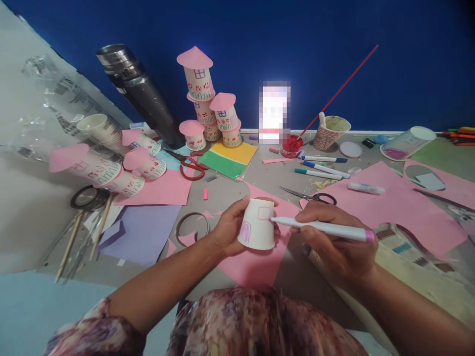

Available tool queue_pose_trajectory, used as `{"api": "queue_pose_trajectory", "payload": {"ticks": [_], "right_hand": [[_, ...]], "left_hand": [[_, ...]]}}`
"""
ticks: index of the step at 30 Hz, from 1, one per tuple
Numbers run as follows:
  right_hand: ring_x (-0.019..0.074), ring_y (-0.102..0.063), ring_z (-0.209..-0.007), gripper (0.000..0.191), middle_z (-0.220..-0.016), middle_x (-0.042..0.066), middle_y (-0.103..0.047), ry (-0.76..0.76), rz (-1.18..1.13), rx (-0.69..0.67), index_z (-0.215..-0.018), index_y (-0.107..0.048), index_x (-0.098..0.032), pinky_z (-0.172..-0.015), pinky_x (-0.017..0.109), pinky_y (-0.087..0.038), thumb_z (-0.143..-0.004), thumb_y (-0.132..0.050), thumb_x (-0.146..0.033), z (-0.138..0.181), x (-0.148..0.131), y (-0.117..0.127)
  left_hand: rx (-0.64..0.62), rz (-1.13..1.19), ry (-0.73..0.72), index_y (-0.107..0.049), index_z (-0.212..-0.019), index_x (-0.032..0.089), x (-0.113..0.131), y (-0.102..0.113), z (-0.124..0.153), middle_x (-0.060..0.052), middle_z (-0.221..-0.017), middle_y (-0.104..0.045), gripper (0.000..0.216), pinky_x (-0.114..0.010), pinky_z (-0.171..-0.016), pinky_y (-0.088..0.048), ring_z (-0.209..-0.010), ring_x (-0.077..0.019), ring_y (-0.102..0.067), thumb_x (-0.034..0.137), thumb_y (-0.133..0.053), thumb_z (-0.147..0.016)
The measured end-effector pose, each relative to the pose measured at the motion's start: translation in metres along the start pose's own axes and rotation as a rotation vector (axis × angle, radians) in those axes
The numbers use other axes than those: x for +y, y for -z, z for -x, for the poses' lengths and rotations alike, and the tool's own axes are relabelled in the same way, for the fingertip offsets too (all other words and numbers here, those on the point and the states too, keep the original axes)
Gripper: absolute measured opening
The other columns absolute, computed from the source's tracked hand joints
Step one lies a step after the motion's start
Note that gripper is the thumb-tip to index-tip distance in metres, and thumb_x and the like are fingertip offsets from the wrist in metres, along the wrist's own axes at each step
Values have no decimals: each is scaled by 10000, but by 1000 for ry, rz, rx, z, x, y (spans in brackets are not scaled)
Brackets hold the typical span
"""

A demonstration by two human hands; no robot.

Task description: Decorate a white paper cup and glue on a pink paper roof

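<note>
My left hand (pixel 229 226) is wrapped round an upside-down white paper cup (pixel 257 225) that bears a pink drawn door and a pink square outline. My right hand (pixel 336 240) grips a white marker with a pink cap (pixel 322 229), and its tip touches the cup by the square outline. Both hands hover over a sheet of pink paper (pixel 256 262) on the grey table.
A tower of decorated cups with pink cone roofs (pixel 206 104) stands at the back, with more lying at left (pixel 96 170). Red scissors (pixel 191 165), black-handled scissors (pixel 315 196), loose markers (pixel 321 168), a red paint pot (pixel 291 146), a dark flask (pixel 143 94), tape rolls and wooden sticks lie around.
</note>
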State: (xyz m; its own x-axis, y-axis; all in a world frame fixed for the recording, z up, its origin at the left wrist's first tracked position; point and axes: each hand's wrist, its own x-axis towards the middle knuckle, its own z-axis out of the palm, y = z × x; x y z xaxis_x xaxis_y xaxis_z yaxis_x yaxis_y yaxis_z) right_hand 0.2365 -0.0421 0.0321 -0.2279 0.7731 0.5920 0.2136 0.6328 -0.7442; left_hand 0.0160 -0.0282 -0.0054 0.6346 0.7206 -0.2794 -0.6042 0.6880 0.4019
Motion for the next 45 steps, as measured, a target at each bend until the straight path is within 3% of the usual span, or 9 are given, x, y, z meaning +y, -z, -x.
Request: {"api": "queue_pose_trajectory", "payload": {"ticks": [10, 16, 26, 45], "right_hand": [[204, -712, -685, 115, -830, 26, -792, -10, 6, 1, -1014, -739, -257, -657, 357, -547, -933, -707, -182, 0, 0, -1], [161, -670, -658, 115, -816, -2, -769, -29, 24, -21, -970, -726, -247, -641, 318, -523, -923, -692, -148, -2, -1, 0], [200, -692, -657, 85, -796, 27, -776, -35, 59, -25, -966, -731, -257, -630, 350, -547, -935, -685, -193, -1, -3, 1], [183, -675, -626, 141, -782, 19, -780, 34, -14, -61, -1023, -730, -250, -606, 342, -526, -932, -689, -150, -3, 0, 0]], "left_hand": [[6, -16, -23, -756, -1170, 108, -1, -3, -1, -131, -918, -785, 484, -438, -797, -585, -821, -307, -768, 508, -589, -954], [16, 11, -15, -752, -1175, 102, 0, -2, -1, -122, -965, -785, 483, -447, -800, -599, -817, -297, -772, 503, -622, -938], [21, 0, -25, -750, -1178, 97, 0, -4, 0, -140, -1007, -787, 476, -454, -817, -595, -836, -302, -768, 492, -620, -946], [50, -64, -26, -738, -1192, 124, -5, -2, -1, -116, -956, -767, 487, -441, -820, -577, -836, -304, -757, 533, -648, -943]]}}
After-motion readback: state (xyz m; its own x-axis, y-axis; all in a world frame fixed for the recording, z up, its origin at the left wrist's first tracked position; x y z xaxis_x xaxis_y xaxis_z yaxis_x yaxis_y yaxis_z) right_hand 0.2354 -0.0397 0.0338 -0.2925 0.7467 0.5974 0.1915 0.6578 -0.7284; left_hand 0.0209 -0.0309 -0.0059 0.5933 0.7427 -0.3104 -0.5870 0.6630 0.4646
